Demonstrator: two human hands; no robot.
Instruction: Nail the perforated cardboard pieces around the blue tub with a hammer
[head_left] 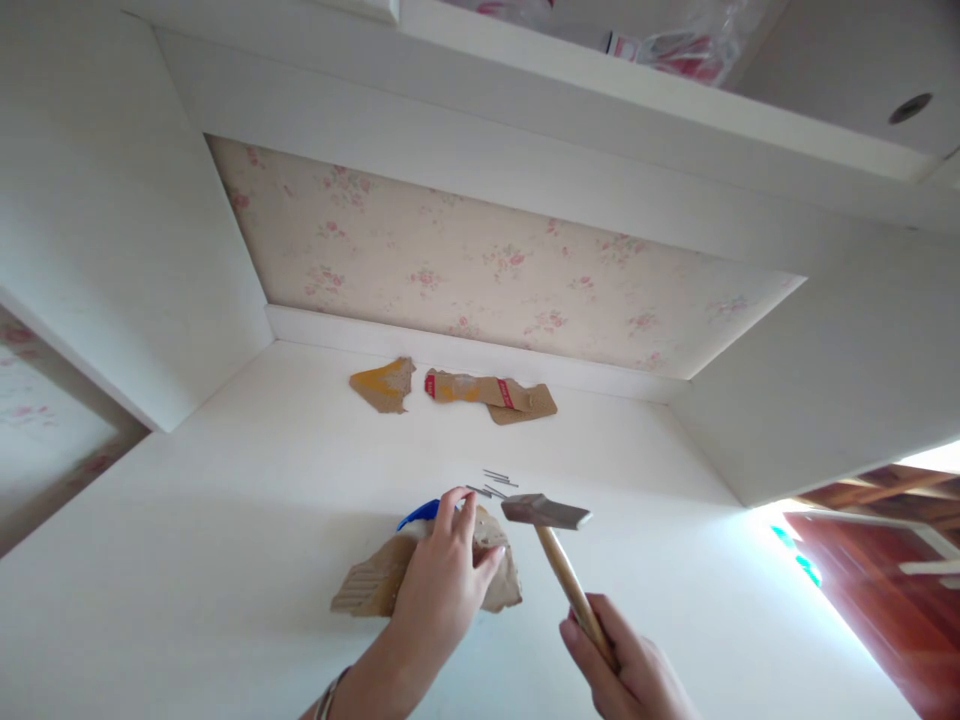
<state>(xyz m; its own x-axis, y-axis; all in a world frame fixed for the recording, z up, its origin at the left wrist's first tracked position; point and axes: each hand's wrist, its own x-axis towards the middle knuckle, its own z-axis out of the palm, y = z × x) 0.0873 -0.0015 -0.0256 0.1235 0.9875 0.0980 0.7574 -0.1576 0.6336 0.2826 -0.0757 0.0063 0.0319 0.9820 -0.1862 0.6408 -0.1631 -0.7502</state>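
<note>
My left hand (446,565) is over a torn piece of cardboard (379,575) on the white desktop. Its thumb stands apart from the bent fingers, and nothing shows between them. A paler torn edge (502,575) of cardboard lies under the thumb. Beside the fingers a blue object (420,514) shows only in part; its kind is hidden. Several loose nails (495,480) lie just beyond the fingertips. My right hand (626,660) is wrapped round the wooden handle of a hammer (562,565), whose metal head is raised above the surface, right of the nails.
Torn cardboard scraps (382,385) and a cardboard strip with red marks (465,388) lie towards the back ledge. White side panels (810,370) enclose the desktop (247,480). Overhead, a shelf (637,80) holds plastic-wrapped items. Floral wallpaper (480,260) covers the wall behind.
</note>
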